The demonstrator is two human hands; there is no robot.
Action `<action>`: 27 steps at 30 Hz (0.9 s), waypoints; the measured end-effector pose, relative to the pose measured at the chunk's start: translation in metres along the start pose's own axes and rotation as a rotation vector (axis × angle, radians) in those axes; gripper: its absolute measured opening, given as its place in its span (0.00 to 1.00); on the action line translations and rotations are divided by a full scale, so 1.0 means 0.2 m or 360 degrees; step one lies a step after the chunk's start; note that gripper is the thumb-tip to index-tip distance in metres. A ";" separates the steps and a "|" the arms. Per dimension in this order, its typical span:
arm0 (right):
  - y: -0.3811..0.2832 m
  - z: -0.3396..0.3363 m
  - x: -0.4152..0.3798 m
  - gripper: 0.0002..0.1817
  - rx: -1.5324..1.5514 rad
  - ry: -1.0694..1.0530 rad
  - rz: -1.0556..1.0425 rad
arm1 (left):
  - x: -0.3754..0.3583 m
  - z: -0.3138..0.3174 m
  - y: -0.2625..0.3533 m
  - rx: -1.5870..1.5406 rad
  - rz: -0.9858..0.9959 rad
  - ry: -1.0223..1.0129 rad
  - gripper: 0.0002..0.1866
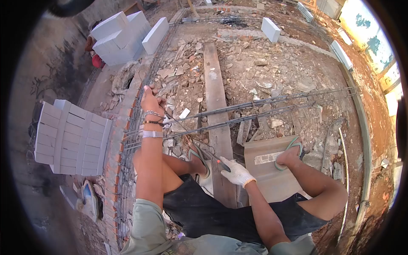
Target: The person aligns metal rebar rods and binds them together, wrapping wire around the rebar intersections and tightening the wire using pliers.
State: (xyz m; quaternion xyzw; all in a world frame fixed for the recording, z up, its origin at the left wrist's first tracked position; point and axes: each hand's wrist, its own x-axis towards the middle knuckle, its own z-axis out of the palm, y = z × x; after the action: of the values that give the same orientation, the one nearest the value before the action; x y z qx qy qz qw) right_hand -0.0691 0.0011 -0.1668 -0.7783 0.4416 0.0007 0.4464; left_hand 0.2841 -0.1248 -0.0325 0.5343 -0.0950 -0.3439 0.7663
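My left hand [151, 97], bare and with bracelets at the wrist, reaches forward beside the long steel bars at the left; its fingers are partly bent, and what they hold, if anything, is too small to make out. In a white glove, my right hand [234, 171] is wrapped round a dark-handled tool [222, 165] above the wooden plank [218, 127]. The tool's thin end points left, towards the tied rebar [250, 105]. These bars cross the plank from left to right.
White blocks are stacked at the left [74, 138] and upper left [123, 38]. Broken rubble [272, 63] covers the ground ahead. My sandalled feet are beside the plank, one on a bent brown sheet [272, 182]. A red object [97, 61] lies near the upper blocks.
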 end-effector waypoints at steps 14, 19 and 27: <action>-0.17 -0.03 -0.12 0.32 0.0337 0.0052 -0.0106 | 0.34 -0.48 0.21 -0.1241 -0.0191 0.0015 0.17; -0.13 -0.05 -0.13 0.29 -0.0039 -0.0130 -0.0315 | 0.45 -0.52 0.18 -0.1408 0.0127 0.0184 0.18; -0.14 0.18 -0.13 0.21 -0.0631 0.0405 -0.0064 | 0.44 -0.50 0.05 -0.1994 -0.0070 0.0263 0.14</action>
State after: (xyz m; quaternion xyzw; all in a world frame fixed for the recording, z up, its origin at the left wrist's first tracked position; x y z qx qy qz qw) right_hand -0.0521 0.0494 -0.1586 -0.8531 0.4700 -0.0195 0.2256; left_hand 0.4057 -0.1027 -0.0843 0.0108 0.1950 -0.3076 0.9313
